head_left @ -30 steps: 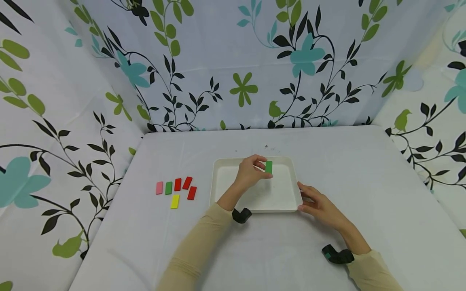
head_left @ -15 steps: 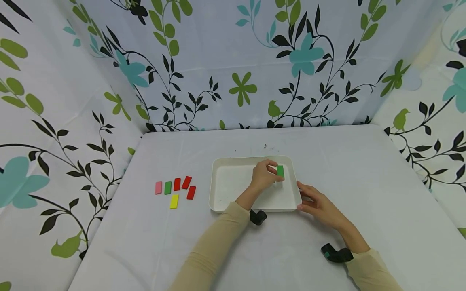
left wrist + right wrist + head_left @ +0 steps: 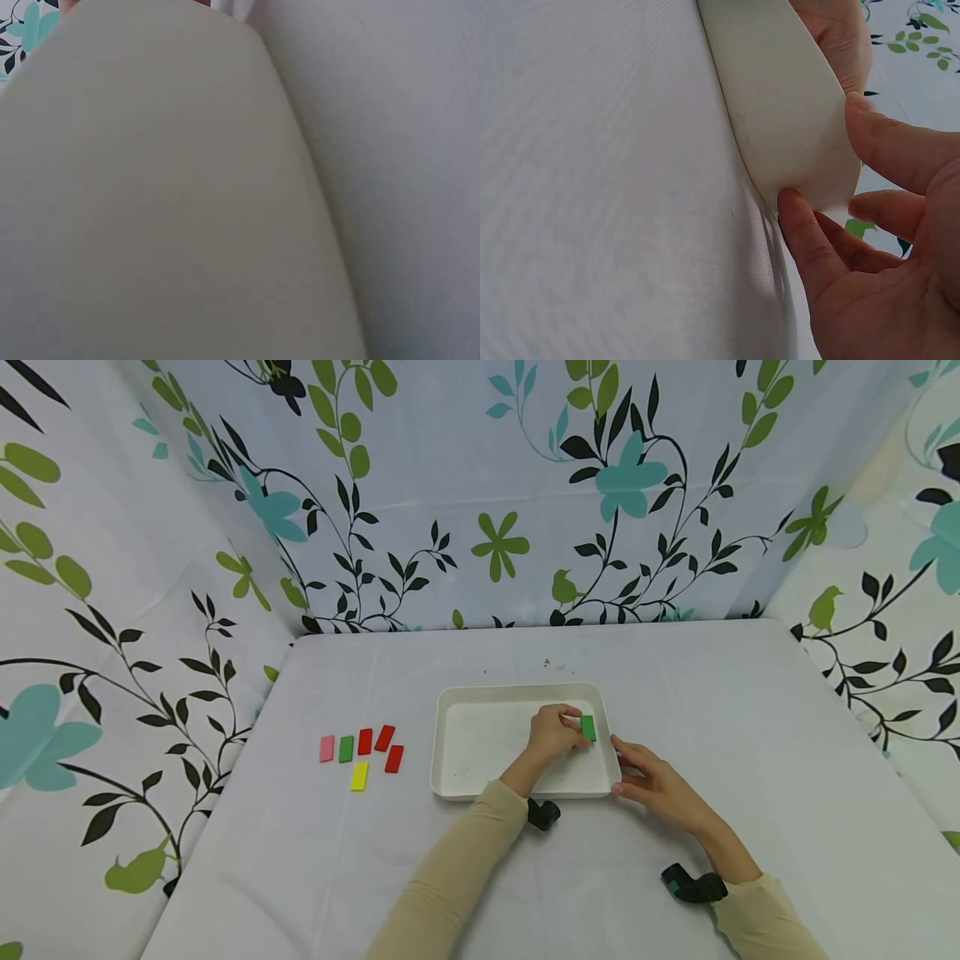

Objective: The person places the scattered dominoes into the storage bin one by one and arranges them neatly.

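Over the right part of the white tray point(image 3: 480, 752), my left hand point(image 3: 553, 732) pinches a small green rectangular block point(image 3: 588, 727) between thumb and fingers. The block stands close to the tray's right side. My right hand point(image 3: 651, 781) holds the tray by its right side, near the front corner. In the right wrist view, the right hand's fingertips point(image 3: 795, 206) press on the tray's outer wall point(image 3: 791, 120). The left wrist view is mostly filled by the sleeve point(image 3: 172, 187), and the left hand's fingers are hidden there.
Left of the tray lie a pink block point(image 3: 327, 748), another green block point(image 3: 346, 748), a yellow block point(image 3: 359, 776) and three red blocks point(image 3: 365, 742). White cloth covers the table point(image 3: 720, 693). Patterned curtains point(image 3: 480, 485) hang behind it and at both sides.
My left hand has moved right across the tray with the green block, which is now lower and nearer the tray's right side. The right hand and the other blocks have stayed put.
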The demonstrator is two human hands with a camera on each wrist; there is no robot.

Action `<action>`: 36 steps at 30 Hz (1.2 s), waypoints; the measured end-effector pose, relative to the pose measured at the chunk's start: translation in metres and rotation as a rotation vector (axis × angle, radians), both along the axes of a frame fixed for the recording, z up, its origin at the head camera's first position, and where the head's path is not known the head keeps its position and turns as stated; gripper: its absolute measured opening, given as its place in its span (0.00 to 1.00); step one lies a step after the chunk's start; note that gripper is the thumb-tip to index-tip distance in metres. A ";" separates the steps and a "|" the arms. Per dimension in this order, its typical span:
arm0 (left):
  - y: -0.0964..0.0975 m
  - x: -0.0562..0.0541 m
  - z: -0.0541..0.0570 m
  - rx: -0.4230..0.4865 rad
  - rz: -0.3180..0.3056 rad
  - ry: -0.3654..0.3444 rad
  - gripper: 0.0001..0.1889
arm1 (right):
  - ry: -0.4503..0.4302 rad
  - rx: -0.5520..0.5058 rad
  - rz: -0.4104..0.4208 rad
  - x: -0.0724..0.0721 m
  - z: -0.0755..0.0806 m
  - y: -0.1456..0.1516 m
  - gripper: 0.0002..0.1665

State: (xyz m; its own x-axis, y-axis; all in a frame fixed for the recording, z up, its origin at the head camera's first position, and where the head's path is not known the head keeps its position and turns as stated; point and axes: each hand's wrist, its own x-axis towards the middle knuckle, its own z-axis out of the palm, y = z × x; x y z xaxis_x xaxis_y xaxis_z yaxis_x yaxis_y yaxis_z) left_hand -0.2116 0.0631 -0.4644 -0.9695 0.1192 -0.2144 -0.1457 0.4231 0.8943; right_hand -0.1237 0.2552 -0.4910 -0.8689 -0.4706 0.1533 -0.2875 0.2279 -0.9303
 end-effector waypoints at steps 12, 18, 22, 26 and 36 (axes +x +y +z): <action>0.002 0.002 -0.010 -0.025 -0.025 0.018 0.23 | 0.020 -0.003 0.001 0.001 -0.002 0.000 0.42; 0.003 0.004 -0.013 -0.058 -0.045 0.048 0.23 | 0.006 -0.015 -0.003 0.001 -0.004 0.001 0.43; 0.005 0.004 -0.014 -0.087 -0.056 0.063 0.23 | -0.013 -0.024 -0.010 0.001 -0.005 0.001 0.44; 0.005 0.004 -0.015 -0.114 -0.059 0.073 0.23 | -0.003 -0.029 -0.006 0.001 -0.005 0.001 0.44; 0.005 0.004 -0.015 -0.165 -0.083 0.117 0.24 | -0.009 -0.040 0.007 0.001 -0.002 0.000 0.44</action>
